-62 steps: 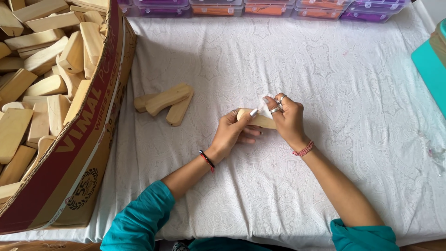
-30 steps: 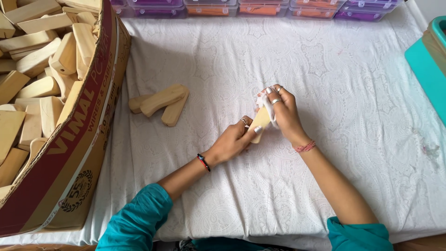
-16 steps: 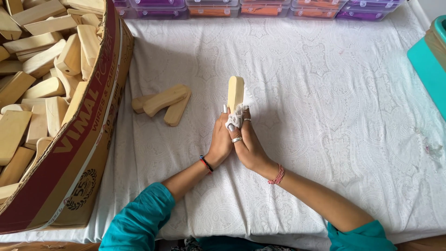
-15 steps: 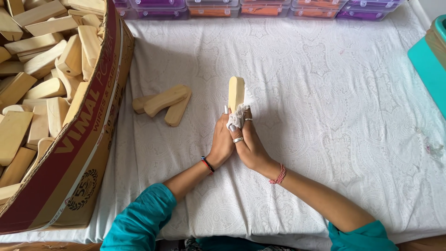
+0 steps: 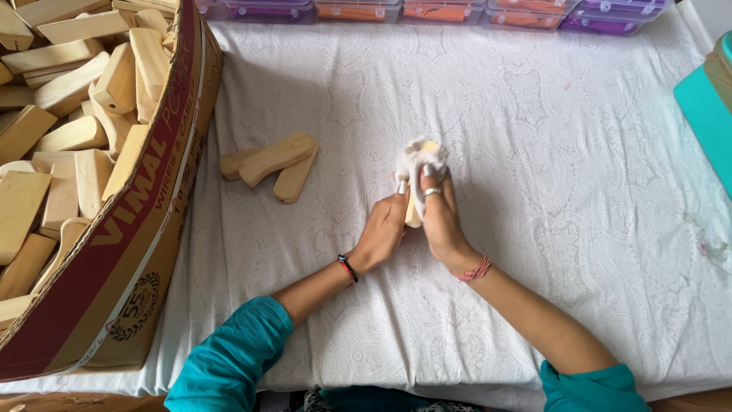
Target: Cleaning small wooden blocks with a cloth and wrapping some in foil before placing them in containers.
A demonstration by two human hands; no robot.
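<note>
The white cloth (image 5: 415,156) now covers the top of the upright wooden block (image 5: 412,214), bare half a second ago; right hand (image 5: 441,217) clenches cloth, left hand (image 5: 383,233) grasps the block above the bedsheet (image 5: 579,191).

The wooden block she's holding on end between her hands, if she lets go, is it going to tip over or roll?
The wooden block looks tall and narrow, so it would probably tip. Its flat faces suggest it would not roll. It seems rigid, unlike the white cloth draped over its top under the right hand.
</note>
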